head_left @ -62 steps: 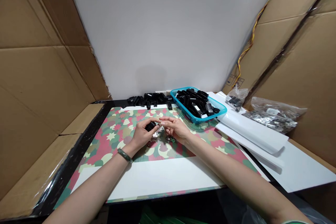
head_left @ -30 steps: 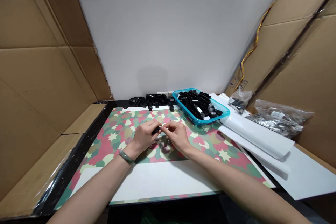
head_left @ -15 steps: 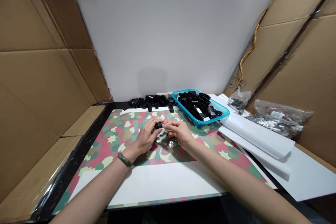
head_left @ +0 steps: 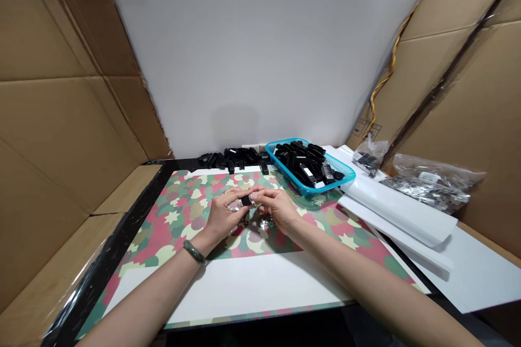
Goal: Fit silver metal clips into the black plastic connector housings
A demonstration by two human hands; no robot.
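My left hand (head_left: 226, 212) is closed on a small black plastic piece (head_left: 246, 200), held between thumb and fingers. Fingers pinched, my right hand (head_left: 277, 207) meets the piece's right end; what sits between its fingertips is too small to name. Under and between both hands lie small shiny metal parts (head_left: 266, 222) on a patterned mat (head_left: 179, 217), partly hidden by the fingers. A dark bangle (head_left: 195, 252) circles my left wrist.
A blue basket (head_left: 311, 191) full of black plastic pieces stands behind my right hand. More loose black pieces (head_left: 232, 158) lie along the wall. At right are rolled white sheets (head_left: 401, 211) and clear bags of parts (head_left: 431, 187). Cardboard panels (head_left: 61, 119) flank the table.
The black piece has tilted and come slightly lower in my left hand. My right fingertips have moved in against its right end.
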